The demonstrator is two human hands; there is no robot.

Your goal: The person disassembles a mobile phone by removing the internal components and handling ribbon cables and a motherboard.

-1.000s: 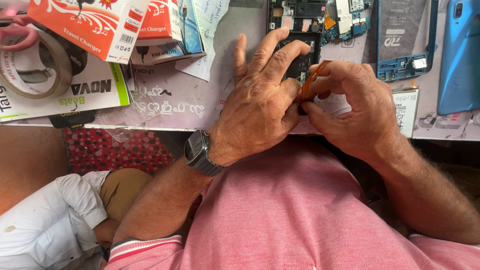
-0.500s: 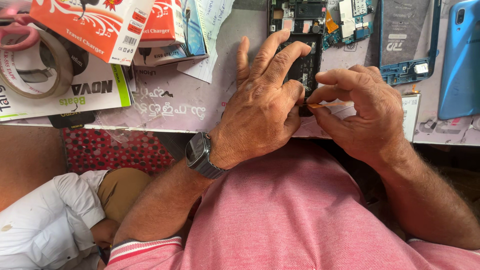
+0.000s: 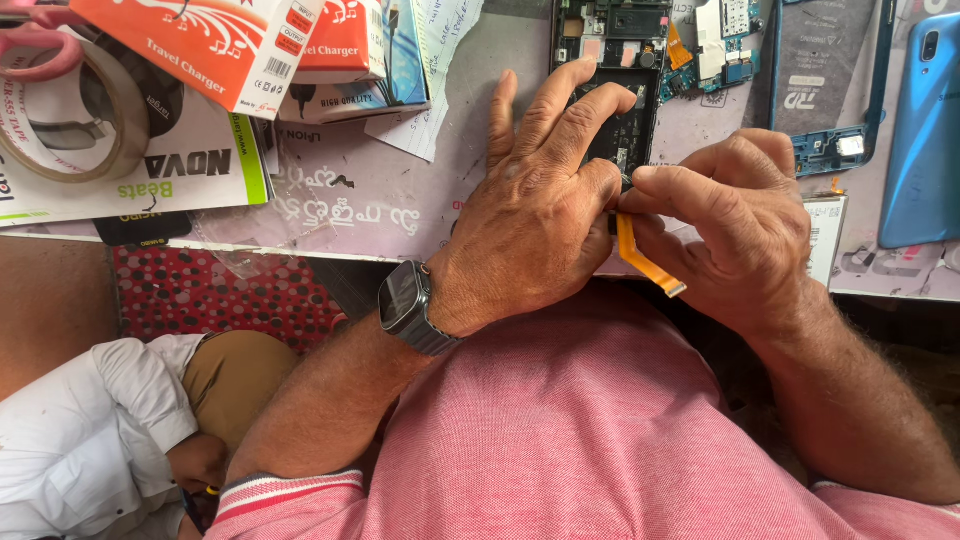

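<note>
Orange-and-white cardboard box (image 3: 215,45) at top left above a white card with green edge (image 3: 150,170), left hand (image 3: 530,225) fingers spread, pressing the opened black phone (image 3: 620,90) at the counter's top centre, right hand (image 3: 735,225) pinching an orange flat ribbon cable (image 3: 645,258) between the hands.

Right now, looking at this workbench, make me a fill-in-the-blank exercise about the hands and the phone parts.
1. The left hand rests on an opened black phone and wears a dark ____ on its wrist.
2. The right hand pinches a thin flat ribbon cable coloured ____.
3. The glossy blue phone back cover lies at the far ____ of the bench.
4. The roll of beige tape lies at the far ____.

Missing words: watch; orange; right; left
</note>
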